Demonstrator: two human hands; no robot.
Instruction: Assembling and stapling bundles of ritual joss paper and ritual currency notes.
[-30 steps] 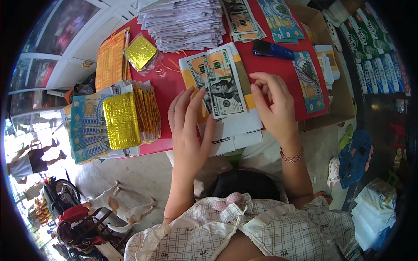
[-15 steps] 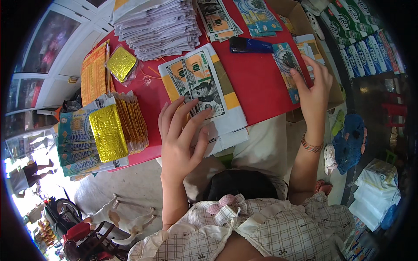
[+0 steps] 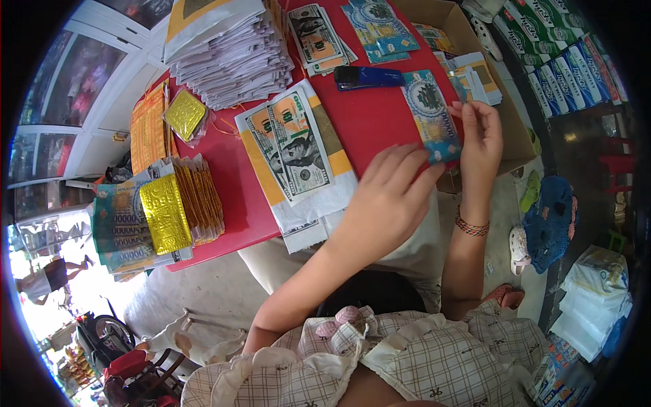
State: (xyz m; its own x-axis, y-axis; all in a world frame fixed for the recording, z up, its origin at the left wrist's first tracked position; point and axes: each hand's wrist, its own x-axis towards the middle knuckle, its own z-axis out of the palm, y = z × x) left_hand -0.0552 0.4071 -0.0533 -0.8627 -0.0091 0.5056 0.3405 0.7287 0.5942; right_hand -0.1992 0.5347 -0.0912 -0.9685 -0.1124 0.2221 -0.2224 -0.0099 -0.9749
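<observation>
Raised lettering marks the gold packet [image 3: 165, 214] at the worktop's [image 3: 366, 115] left front corner; print covers the notes [image 3: 298, 146] on the white bundle [image 3: 342, 188] nearby. The left hand [image 3: 386, 210] bends its fingers at the near end of the blue printed note [image 3: 429, 105] by the right edge; the right hand [image 3: 483, 132] curls beside it. Whether either grip pinches, I cannot tell. Light edge handling should avoid creases.

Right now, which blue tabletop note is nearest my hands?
The blue note at the table's right edge, by the left hand and right hand; others lie at the far side and far left.
</observation>
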